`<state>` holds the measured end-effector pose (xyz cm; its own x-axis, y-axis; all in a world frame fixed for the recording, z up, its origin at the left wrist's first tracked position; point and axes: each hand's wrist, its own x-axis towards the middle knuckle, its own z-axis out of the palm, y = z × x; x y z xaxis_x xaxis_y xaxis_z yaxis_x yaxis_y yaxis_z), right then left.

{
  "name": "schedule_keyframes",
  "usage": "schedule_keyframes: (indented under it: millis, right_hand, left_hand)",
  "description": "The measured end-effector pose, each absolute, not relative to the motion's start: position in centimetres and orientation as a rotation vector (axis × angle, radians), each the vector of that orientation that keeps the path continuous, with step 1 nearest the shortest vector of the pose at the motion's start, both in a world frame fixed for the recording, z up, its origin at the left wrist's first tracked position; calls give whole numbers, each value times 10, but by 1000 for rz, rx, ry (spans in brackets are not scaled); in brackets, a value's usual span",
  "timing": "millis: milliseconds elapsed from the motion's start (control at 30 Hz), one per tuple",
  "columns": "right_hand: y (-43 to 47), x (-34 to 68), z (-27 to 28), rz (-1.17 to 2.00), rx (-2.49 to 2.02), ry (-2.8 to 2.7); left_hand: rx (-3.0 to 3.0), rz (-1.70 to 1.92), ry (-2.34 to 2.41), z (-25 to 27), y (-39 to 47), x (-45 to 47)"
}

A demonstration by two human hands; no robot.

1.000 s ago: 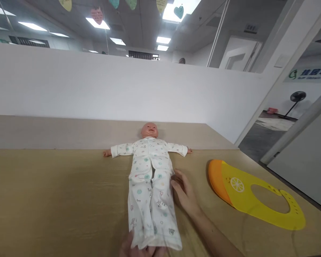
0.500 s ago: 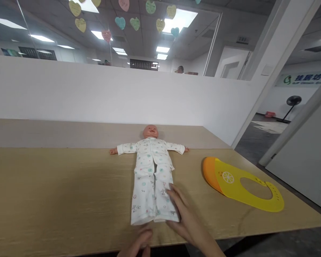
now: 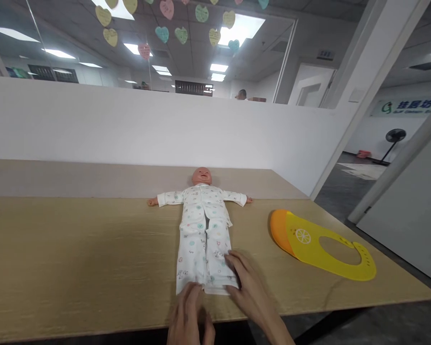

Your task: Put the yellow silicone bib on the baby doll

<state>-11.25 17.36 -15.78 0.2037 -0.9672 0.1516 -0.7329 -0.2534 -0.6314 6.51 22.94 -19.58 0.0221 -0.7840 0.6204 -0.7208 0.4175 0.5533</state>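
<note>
A baby doll (image 3: 202,176) lies on its back on the table with its arms stretched out to both sides. It wears a white printed top (image 3: 200,199) and matching white trousers (image 3: 192,249). My right hand (image 3: 249,287) rests at the outer edge of one trouser leg near the cuff, thumb and fingers apart. Over the other leg's cuff are the fingers of my left hand (image 3: 189,314), with its thumb held away from them. Neither hand visibly grips the cloth. The doll's feet do not show.
To the right, a yellow bib (image 3: 314,239) with an orange pocket lies flat on the wooden table (image 3: 93,258). Behind the table stands a low white wall (image 3: 147,124) with glass above. A person's head (image 3: 242,94) shows beyond the glass. A fan (image 3: 395,136) stands far right.
My left hand has moved up from below the trousers onto a cuff. The right hand stays beside the other leg, and the trouser bottoms look slightly pushed up.
</note>
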Motion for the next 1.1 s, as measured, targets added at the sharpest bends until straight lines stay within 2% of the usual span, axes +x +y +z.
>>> schedule_keyframes:
  millis: [200, 400, 567, 867, 1100]
  right_hand:
    - [171, -114, -164, -819, -2078, 1547]
    - [171, -114, -164, -815, -2098, 1556]
    - [171, -114, -163, -803, -2094, 1564]
    - [174, -112, -157, -773, -2081, 1568]
    - [177, -116, -157, -1010, -1880, 1312]
  left_hand:
    - [1254, -29, -1821, -192, 227, 67]
    - [1304, 341, -2067, -189, 224, 73]
    - [1447, 548, -1993, -184, 222, 68]
    - [1289, 614, -2168, -197, 224, 66]
    - [1240, 638, -2205, -196, 219, 69]
